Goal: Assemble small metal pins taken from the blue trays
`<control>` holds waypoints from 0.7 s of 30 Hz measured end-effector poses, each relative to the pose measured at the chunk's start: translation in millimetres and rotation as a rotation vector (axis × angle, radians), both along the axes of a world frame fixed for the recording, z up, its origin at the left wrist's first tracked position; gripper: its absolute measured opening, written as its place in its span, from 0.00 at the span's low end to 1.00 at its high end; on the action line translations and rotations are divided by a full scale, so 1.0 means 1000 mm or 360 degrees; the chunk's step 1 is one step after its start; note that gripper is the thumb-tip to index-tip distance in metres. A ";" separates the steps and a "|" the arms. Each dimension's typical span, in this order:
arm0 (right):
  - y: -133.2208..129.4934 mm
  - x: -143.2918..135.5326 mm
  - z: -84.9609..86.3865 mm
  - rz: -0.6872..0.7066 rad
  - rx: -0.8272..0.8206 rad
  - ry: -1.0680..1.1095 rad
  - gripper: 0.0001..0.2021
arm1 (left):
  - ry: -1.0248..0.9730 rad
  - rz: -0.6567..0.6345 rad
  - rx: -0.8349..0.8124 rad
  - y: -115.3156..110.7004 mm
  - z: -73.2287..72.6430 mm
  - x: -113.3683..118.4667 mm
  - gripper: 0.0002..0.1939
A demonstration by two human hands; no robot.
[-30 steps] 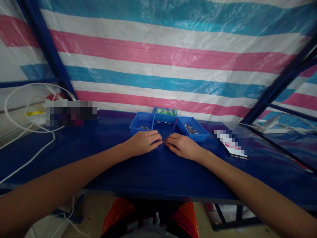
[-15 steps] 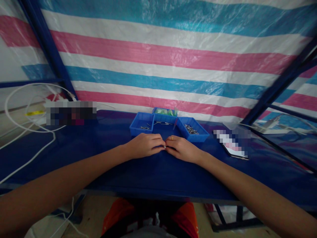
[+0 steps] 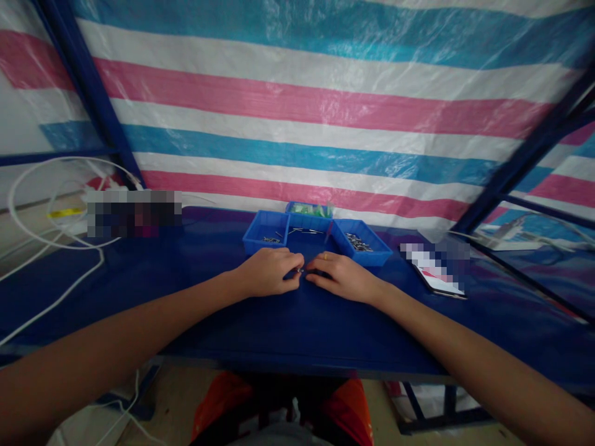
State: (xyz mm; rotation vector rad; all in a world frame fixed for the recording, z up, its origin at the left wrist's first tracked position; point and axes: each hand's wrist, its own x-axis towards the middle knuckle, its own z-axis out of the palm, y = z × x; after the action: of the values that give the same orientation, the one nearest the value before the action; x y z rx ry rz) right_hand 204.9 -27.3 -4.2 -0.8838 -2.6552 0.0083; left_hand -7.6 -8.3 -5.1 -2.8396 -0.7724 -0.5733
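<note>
My left hand [image 3: 269, 272] is closed, its fingertips pinching a small shiny metal piece [image 3: 300, 270] too small to name exactly. Just to the right of that piece is my right hand [image 3: 341, 276], with a ring on one finger. Its thumb and fingers are slightly apart and I see nothing between them. Behind my hands stand a left blue bin [image 3: 251, 237] and a right blue bin [image 3: 377, 256], both with small metal parts inside. Several thin metal rods [image 3: 304, 231] lie between these bins.
A third blue bin [image 3: 310, 220] at the back holds green and clear plastic bags. To the right lies a phone [image 3: 439, 285], partly pixelated. White cables [image 3: 88, 279] run along the left side of the blue table [image 3: 288, 337]. Striped sheeting [image 3: 297, 99] hangs behind.
My hands have drawn slightly apart at the fingertips. The small metal piece stays with my left hand, and the right fingers have parted from it.
</note>
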 end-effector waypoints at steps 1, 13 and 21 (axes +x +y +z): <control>-0.001 0.000 0.000 0.0005 0.0002 0.0008 0.12 | 0.0026 0.0011 0.0001 0.001 0.000 0.000 0.04; -0.002 -0.002 0.000 0.0027 0.0019 -0.0032 0.11 | 0.0091 -0.0133 0.0175 0.003 -0.005 0.001 0.09; 0.000 0.001 0.001 -0.0015 0.0063 -0.0044 0.10 | 0.0119 -0.0066 0.0183 0.003 -0.003 -0.001 0.11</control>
State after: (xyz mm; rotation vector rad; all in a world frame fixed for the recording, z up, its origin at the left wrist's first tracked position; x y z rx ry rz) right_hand 206.2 -27.5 -3.0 -0.8901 -2.6671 -0.0595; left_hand -8.2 -5.6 -7.9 -2.7596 -0.6475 -0.4974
